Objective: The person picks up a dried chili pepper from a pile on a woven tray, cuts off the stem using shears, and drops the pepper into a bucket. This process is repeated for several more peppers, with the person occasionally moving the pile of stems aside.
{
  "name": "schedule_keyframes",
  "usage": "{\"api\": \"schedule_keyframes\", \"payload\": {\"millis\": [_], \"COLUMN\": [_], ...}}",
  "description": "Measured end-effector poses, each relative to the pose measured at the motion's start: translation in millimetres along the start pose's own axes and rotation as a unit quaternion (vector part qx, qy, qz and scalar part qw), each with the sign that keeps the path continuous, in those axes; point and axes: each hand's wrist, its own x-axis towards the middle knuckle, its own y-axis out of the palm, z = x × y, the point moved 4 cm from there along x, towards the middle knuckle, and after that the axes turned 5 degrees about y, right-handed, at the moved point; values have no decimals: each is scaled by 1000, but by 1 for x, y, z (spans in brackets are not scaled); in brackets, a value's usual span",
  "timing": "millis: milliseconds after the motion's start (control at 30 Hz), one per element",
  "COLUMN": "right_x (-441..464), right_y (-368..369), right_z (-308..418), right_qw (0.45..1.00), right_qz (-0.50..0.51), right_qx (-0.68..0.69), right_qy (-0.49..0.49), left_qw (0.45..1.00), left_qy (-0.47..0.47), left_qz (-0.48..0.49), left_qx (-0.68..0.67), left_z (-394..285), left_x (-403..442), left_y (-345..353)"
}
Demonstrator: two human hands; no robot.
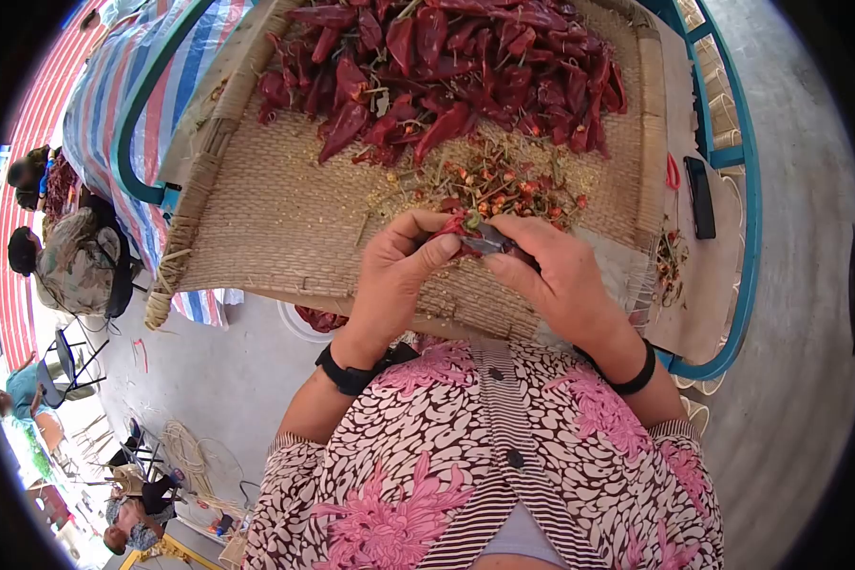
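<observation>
In the head view, a dried red chili pepper [459, 224] with its greenish stem end up is pinched between the thumb and fingers of my left hand [401, 261]. My right hand [556, 271] is closed around a short, dark grey tool with a shiny, blade-like surface [489, 239], which touches the pepper at its stem end. Its handle is hidden in my fingers. Both hands are over the near part of a woven tray [275, 209]. Just beyond them is a heap of cut stem tops and seeds [508, 188]. A large pile of dried red chilies [437, 66] covers the tray's far side.
A teal metal frame [752, 237] surrounds the tray. On the board to the right are a black phone [700, 198], red handles [673, 171] and stem scraps [672, 261]. A white basin [306, 321] of chilies stands below left. Several people sit far left, near striped sheeting [152, 95].
</observation>
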Motion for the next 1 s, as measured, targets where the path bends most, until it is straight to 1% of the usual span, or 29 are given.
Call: {"api": "schedule_keyframes", "payload": {"millis": [100, 200, 233, 267, 300, 333, 367, 433, 467, 533, 567, 600, 700, 733, 800, 900, 933, 1000], "right_x": [0, 1, 2, 1, -1, -3, -5, -6, -6, -1, 2, 3, 4, 3, 3, 2, 2, 2], "right_y": [3, 6, 7, 7, 10, 13, 15, 17, 18, 16, 13, 9, 8, 7, 6, 6, 8, 14], "right_z": [-3, -8, -10, -10, -13, -17, -25, -27, -24, -18, -14, -10, -10, -10, -10, -8, -10, -14], "right_qw": [999, 991, 982, 966, 937, 900, 843, 801, 827, 906, 948, 977, 988, 991, 995, 998, 996, 984], "right_qz": [-24, 2, 37, 71, 113, 150, 192, 209, 186, 122, 82, 41, 18, 14, 9, -27, -30, -33], "right_qx": [31, 134, 181, 229, 305, 374, 467, 517, 479, 367, 289, 207, 152, 134, 98, 43, 88, 177], "right_qy": [-19, -3, 44, 92, 126, 165, 186, 216, 227, 171, 104, 35, -5, -2, 4, -21, -13, -1], "left_qw": [1000, 1000, 999, 998, 996, 992, 989, 980, 985, 993, 995, 997, 1000, 999, 999, 997, 997, 1000], "left_qy": [5, 3, 3, -4, -11, -18, -22, -28, -25, -21, -19, -17, -8, -6, -10, -4, 2, -2], "left_qz": [10, 20, 24, 30, 37, 43, 54, 78, 64, 38, 32, 26, 20, 20, 11, -1, -7, 0], "left_qx": [9, -10, -22, -53, -84, -114, -136, -180, -158, -113, -95, -77, -1, 27, 44, 71, 80, 30], "left_z": [-2, 1, 3, 4, 5, 6, 7, 8, 9, 9, 8, 6, 4, 3, 6, 5, 4, 4], "left_x": [2, 3, 4, 4, 4, 4, 4, 4, 3, 4, 4, 3, 2, 1, 0, -1, -2, 0], "left_y": [3, 1, 1, 1, 2, 3, 4, 5, 3, 0, 1, 2, 3, 3, 3, 4, 4, 4]}}
